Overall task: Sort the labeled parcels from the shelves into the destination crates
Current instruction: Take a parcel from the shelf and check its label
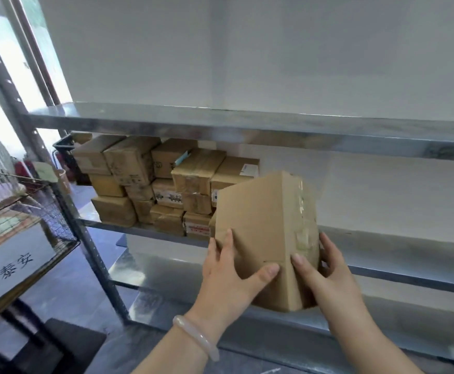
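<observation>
- The left wrist is wearing a smooth, pale, translucent bangle, the item lying nearest the camera.
- The left hand is gripping the cardboard parcel. Its fingers are lying spread and almost straight on the left face, and its thumb is pressing across the near face.
- The right hand is gripping the same box from the right. Its thumb is pressing just beside the near vertical edge, and its fingers are curling round the right face with the tips out of view.
- The cardboard parcel is a tall rectangular box of plain brown board, matte and lightly creased. It is standing upright with a slight tilt, one vertical edge facing the camera, in front of the shelving unit and just right of the stacked parcels. Whether its base is resting on a lower shelf cannot be told.
- Wrinkled, glossy clear tape is running down the right face of the box.
- The stacked parcels are smaller brown cartons, sitting in roughly three tiers at the left end of the middle shelf. Several are bearing white printed labels.
- The shelving unit is showing flat, dull-grey sheet-metal shelves with folded rims and a perforated upright post.
- A dark wire crate is standing left of the post, carrying a white card printed with two dark characters.
</observation>
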